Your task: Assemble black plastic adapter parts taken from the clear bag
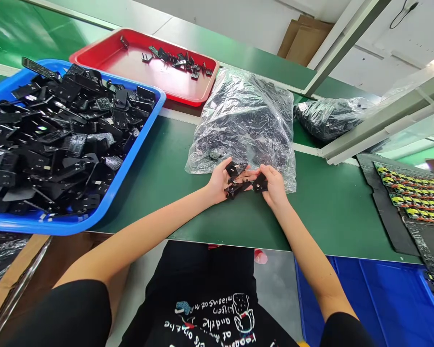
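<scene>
My left hand and my right hand meet over the green table, just in front of a clear plastic bag full of black parts. Left fingers are closed on small black plastic parts, one raised, another lower. Right fingers pinch another small black part that touches the left hand's pieces. Both hands hover just above the table surface.
A blue tray heaped with black plastic parts sits at the left. A red tray with several black pieces lies behind it. A second bag of parts lies at the right, beside a white frame. Strips with yellow components are at the far right.
</scene>
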The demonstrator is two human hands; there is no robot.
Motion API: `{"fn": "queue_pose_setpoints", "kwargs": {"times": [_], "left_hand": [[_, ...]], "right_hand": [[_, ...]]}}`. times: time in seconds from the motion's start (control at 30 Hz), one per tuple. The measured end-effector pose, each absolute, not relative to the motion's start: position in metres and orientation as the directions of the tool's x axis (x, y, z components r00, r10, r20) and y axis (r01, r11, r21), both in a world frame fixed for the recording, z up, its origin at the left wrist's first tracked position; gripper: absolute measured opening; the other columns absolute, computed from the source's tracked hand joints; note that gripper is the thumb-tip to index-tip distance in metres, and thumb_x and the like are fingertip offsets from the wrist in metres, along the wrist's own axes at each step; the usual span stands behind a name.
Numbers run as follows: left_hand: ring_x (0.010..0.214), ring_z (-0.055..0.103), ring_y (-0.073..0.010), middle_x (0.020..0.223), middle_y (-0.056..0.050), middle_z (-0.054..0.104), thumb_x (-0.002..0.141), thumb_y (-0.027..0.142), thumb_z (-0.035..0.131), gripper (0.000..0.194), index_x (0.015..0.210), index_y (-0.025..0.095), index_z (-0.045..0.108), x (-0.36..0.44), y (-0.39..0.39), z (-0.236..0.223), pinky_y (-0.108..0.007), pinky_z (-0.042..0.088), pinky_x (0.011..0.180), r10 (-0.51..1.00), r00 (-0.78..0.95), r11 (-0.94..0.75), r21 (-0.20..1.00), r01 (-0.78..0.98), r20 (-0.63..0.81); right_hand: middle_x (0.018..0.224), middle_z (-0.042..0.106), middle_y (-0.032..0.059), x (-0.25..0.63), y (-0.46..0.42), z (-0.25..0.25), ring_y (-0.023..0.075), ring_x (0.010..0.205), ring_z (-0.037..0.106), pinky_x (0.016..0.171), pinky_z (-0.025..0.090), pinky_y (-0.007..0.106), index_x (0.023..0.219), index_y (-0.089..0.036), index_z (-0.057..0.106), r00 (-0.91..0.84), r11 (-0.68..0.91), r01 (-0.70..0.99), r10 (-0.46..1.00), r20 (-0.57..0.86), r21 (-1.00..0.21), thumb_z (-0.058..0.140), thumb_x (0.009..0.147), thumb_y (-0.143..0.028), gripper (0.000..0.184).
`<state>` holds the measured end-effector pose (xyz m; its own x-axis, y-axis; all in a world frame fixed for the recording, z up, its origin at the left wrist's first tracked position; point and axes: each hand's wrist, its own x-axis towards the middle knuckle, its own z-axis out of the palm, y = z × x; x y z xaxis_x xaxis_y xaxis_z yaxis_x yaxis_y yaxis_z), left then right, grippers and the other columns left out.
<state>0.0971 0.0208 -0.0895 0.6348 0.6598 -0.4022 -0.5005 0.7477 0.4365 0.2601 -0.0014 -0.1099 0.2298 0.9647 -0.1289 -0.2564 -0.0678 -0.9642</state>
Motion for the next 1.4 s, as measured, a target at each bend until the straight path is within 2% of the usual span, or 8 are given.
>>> {"fn": "queue_pose_setpoints", "kwargs": {"times": [0.23, 0.33, 0.5, 0.6, 0.73, 0.87, 1.0, 1.4], "left_hand": [[0.103, 0.067, -0.0290, 0.112, -0.020, 0.069, 0.094, 0.048, 0.032, 0.056, 0.119, 0.006, 0.061, 0.096, 0.022, -0.090, -0.047, 0.048, 0.098, 0.641, 0.656, 0.765, 0.405, -0.501, -0.400], [0.106, 0.066, -0.0291, 0.116, -0.019, 0.068, 0.093, 0.050, 0.032, 0.058, 0.124, 0.008, 0.058, 0.093, 0.025, -0.091, -0.047, 0.048, 0.099, 0.653, 0.644, 0.757, 0.369, -0.539, -0.399], [0.106, 0.066, -0.0296, 0.120, -0.018, 0.066, 0.094, 0.051, 0.031, 0.059, 0.124, 0.008, 0.059, 0.090, 0.027, -0.092, -0.045, 0.051, 0.093, 0.675, 0.642, 0.737, 0.364, -0.570, -0.363], [0.103, 0.067, -0.0292, 0.119, -0.018, 0.066, 0.094, 0.051, 0.030, 0.059, 0.122, 0.009, 0.060, 0.089, 0.027, -0.091, -0.045, 0.053, 0.091, 0.676, 0.630, 0.737, 0.383, -0.557, -0.384], [0.100, 0.068, -0.0296, 0.117, -0.018, 0.067, 0.094, 0.051, 0.030, 0.058, 0.121, 0.010, 0.060, 0.089, 0.028, -0.090, -0.049, 0.050, 0.094, 0.651, 0.641, 0.758, 0.387, -0.525, -0.405], [0.102, 0.067, -0.0332, 0.114, -0.021, 0.068, 0.094, 0.053, 0.030, 0.062, 0.123, 0.007, 0.058, 0.091, 0.029, -0.092, -0.055, 0.049, 0.093, 0.631, 0.652, 0.775, 0.376, -0.507, -0.421], [0.106, 0.066, -0.0335, 0.116, -0.021, 0.067, 0.093, 0.056, 0.029, 0.064, 0.127, 0.008, 0.056, 0.093, 0.028, -0.095, -0.050, 0.052, 0.092, 0.600, 0.698, 0.797, 0.369, -0.479, -0.390], [0.100, 0.069, -0.0311, 0.101, -0.020, 0.071, 0.094, 0.052, 0.030, 0.061, 0.123, 0.008, 0.059, 0.093, 0.027, -0.088, -0.037, 0.058, 0.079, 0.646, 0.641, 0.763, 0.376, -0.525, -0.414]], "right_hand": [[0.043, 0.027, -0.0107, 0.254, -0.004, -0.107, 0.0066, 0.040, 0.025, 0.043, 0.027, 0.022, 0.058, -0.023, 0.035, 0.128, -0.040, -0.172, 0.990, -0.062, -0.984, 0.065, 0.076, -0.056, 0.048], [0.042, 0.029, -0.0107, 0.261, -0.010, -0.098, 0.0071, 0.041, 0.022, 0.045, 0.020, 0.024, 0.063, -0.023, 0.048, 0.075, -0.029, -0.075, 0.997, -0.034, -0.997, 0.068, 0.077, -0.050, 0.037], [0.048, 0.028, -0.0099, 0.272, -0.018, -0.085, 0.0081, 0.047, 0.025, 0.052, 0.020, 0.025, 0.093, -0.021, 0.069, -0.135, 0.125, 0.480, 0.989, 0.068, -0.868, 0.064, 0.083, -0.033, 0.016], [0.049, 0.028, -0.0096, 0.271, -0.017, -0.088, 0.0085, 0.047, 0.029, 0.053, 0.023, 0.025, 0.094, -0.021, 0.070, -0.182, 0.190, 0.598, 0.978, 0.099, -0.779, 0.060, 0.083, -0.029, 0.017], [0.047, 0.031, -0.0095, 0.266, -0.017, -0.091, 0.0084, 0.046, 0.030, 0.053, 0.025, 0.025, 0.084, -0.020, 0.068, -0.118, 0.187, 0.591, 0.982, 0.144, -0.785, 0.061, 0.081, -0.031, 0.013], [0.046, 0.034, -0.0087, 0.269, -0.017, -0.088, 0.0078, 0.046, 0.027, 0.050, 0.022, 0.025, 0.071, -0.020, 0.062, 0.076, 0.087, 0.367, 0.990, 0.123, -0.926, 0.066, 0.080, -0.041, 0.023], [0.044, 0.034, -0.0084, 0.278, -0.011, -0.089, 0.0079, 0.044, 0.028, 0.046, 0.022, 0.024, 0.066, -0.020, 0.057, 0.154, 0.040, 0.188, 0.986, 0.070, -0.981, 0.067, 0.077, -0.054, 0.037], [0.044, 0.037, -0.0084, 0.279, -0.008, -0.094, 0.0079, 0.043, 0.031, 0.045, 0.025, 0.024, 0.066, -0.021, 0.052, 0.168, 0.037, 0.132, 0.984, 0.059, -0.990, 0.068, 0.076, -0.057, 0.040]]}}
